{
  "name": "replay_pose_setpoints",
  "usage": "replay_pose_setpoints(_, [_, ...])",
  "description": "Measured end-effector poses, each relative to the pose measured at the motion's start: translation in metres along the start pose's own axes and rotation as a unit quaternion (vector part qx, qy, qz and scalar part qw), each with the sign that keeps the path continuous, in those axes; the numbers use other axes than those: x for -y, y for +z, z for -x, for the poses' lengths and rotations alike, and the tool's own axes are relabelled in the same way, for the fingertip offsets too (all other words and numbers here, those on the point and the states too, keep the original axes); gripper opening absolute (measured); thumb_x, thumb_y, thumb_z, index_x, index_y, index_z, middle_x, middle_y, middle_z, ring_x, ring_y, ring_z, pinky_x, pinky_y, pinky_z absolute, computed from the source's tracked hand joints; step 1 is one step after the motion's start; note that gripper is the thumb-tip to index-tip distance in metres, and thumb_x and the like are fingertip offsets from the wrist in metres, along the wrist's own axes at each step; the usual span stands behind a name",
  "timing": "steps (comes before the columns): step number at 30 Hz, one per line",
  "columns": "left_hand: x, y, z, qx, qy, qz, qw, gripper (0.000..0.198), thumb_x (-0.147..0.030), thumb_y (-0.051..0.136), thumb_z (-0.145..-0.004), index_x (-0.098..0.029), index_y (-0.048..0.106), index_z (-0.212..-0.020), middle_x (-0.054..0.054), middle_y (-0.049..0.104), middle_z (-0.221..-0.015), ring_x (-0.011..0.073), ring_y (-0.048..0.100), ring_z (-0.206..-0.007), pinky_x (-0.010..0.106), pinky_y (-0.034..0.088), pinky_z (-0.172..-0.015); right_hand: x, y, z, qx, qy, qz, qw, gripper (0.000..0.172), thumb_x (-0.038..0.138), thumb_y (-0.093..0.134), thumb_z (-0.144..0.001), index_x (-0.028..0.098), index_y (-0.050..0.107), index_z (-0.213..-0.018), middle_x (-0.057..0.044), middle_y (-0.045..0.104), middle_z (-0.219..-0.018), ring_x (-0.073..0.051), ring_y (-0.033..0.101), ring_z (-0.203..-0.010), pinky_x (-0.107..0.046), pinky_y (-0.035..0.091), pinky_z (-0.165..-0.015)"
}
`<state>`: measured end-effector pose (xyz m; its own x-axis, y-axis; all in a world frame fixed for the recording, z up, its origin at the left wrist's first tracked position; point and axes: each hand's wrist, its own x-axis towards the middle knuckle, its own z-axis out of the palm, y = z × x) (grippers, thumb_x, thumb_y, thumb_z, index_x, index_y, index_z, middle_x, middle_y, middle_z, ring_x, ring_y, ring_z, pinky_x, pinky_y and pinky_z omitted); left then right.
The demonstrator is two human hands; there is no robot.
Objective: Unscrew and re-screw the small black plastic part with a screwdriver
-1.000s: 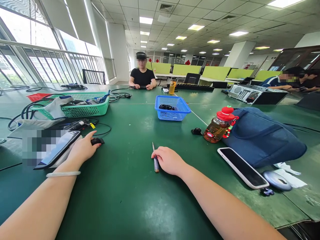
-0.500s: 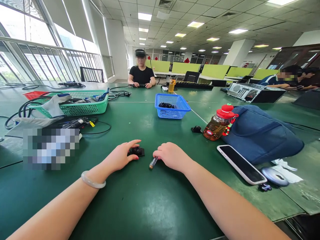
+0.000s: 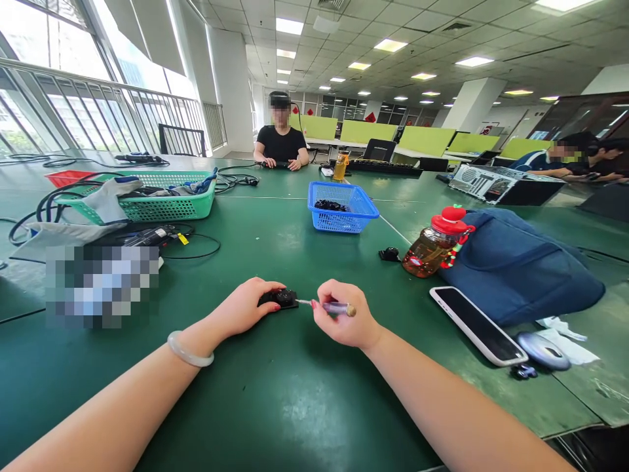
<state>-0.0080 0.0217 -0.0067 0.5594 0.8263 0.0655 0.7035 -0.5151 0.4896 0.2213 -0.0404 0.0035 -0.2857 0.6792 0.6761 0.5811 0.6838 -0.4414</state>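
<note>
Here, over the glossy green table [image 3: 236,387] (ceiling lights [image 3: 390,45] on), hands [image 3: 244,305] [image 3: 351,328] grip black part [image 3: 289,299] and screwdriver [image 3: 338,308].

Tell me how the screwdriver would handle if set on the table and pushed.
The screwdriver would likely roll, as its handle looks long and rounded. Its shaft is thin but looks straight, so it should probably stay stiff. It appears slim beside the right hand, so it is probably light.

Screwdriver [image 3: 338,308] just right of the part [image 3: 285,298], phone [image 3: 476,324] farther right (bag [image 3: 521,272] behind it).
</note>
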Motion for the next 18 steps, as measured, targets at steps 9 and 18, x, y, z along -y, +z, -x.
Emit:
replay_pose_setpoints(9, [0.0,0.001,0.002,0.0,0.011,0.006,1.0,0.041,-0.04,0.049,-0.087,-0.031,0.056,-0.126,0.004,0.063,-0.112,0.0202,0.055,-0.108,0.036,0.046,-0.1,0.001,0.012,0.0,0.016,-0.15,0.01,0.989,0.01,0.019,0.048,-0.085,0.015,0.048,-0.076,0.003,0.047,-0.064,-0.004,0.037,-0.057,-0.017,0.03,-0.057])
replay_pose_setpoints(18, [-0.005,-0.001,0.002,0.002,0.017,-0.002,1.0,0.033,-0.044,0.054,-0.085,-0.03,0.062,-0.114,0.002,0.065,-0.108,0.0198,0.056,-0.103,0.034,0.047,-0.094,-0.001,0.013,0.002,0.066,-0.134,0.022,0.989,0.011,0.023,0.047,-0.089,0.016,0.052,-0.082,0.002,0.054,-0.073,-0.004,0.044,-0.062,-0.016,0.033,-0.062])
